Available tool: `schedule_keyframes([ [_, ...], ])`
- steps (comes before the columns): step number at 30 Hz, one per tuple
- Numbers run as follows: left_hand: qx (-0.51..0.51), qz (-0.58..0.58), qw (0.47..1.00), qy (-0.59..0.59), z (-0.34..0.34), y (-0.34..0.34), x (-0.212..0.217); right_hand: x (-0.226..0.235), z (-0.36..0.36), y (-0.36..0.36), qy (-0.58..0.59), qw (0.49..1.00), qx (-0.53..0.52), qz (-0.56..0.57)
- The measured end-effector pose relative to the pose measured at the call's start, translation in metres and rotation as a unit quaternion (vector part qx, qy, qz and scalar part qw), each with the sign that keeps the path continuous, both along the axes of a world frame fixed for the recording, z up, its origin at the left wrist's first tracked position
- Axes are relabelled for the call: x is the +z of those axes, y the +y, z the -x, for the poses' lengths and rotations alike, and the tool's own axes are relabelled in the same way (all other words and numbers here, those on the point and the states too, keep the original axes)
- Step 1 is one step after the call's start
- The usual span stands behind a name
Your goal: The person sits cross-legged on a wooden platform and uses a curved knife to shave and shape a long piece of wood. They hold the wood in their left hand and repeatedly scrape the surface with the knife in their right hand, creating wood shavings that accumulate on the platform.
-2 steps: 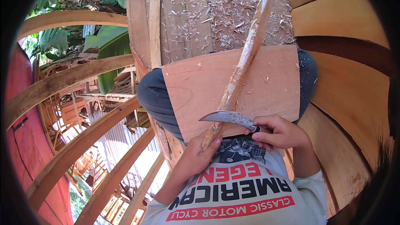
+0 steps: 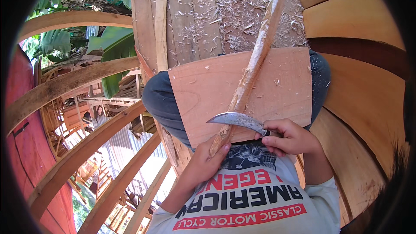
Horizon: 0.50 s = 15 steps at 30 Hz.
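Observation:
My left hand [image 2: 204,161] is closed round the near end of a long wooden stick [image 2: 253,66], close to my shirt. The stick slants away to the upper right, with patches of pale bark on it. In my right hand [image 2: 291,138] is the dark handle of a curved knife [image 2: 238,120]. Its grey, spotted blade lies across the stick just beyond my left hand, tip pointing left. Beneath the stick a flat wooden board [image 2: 195,99] rests over my crossed legs.
Pale wood shavings [image 2: 242,21] litter the plank floor [image 2: 151,30] ahead. A narrow wooden strip [image 2: 161,21] lies on the planks at the left. Wooden rails [image 2: 86,71] border my left side, with a drop beyond. A plank wall [image 2: 364,82] rises on the right.
The knife blade has shifted very slightly away from me along the stick, its face tilted a little differently. Both hands keep their places.

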<state>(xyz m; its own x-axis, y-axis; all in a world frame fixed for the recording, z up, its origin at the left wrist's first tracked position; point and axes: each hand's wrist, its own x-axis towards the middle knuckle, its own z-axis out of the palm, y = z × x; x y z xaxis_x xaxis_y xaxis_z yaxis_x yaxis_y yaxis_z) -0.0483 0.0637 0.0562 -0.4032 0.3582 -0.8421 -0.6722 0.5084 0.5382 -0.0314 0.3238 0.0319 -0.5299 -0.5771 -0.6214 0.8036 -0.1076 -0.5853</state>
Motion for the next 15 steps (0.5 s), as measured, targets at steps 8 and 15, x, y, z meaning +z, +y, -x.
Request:
schedule_keyframes([
  [8, 0.015, -0.006, 1.000, 0.002, -0.001, 0.000, -0.001, -0.007, -0.020, -0.022, 0.180, 0.961, -0.107, -0.179],
  [15, 0.025, -0.010, 0.999, -0.022, -0.002, -0.002, 0.000, 0.006, 0.001, 0.015, 0.132, 0.913, -0.285, -0.260],
])
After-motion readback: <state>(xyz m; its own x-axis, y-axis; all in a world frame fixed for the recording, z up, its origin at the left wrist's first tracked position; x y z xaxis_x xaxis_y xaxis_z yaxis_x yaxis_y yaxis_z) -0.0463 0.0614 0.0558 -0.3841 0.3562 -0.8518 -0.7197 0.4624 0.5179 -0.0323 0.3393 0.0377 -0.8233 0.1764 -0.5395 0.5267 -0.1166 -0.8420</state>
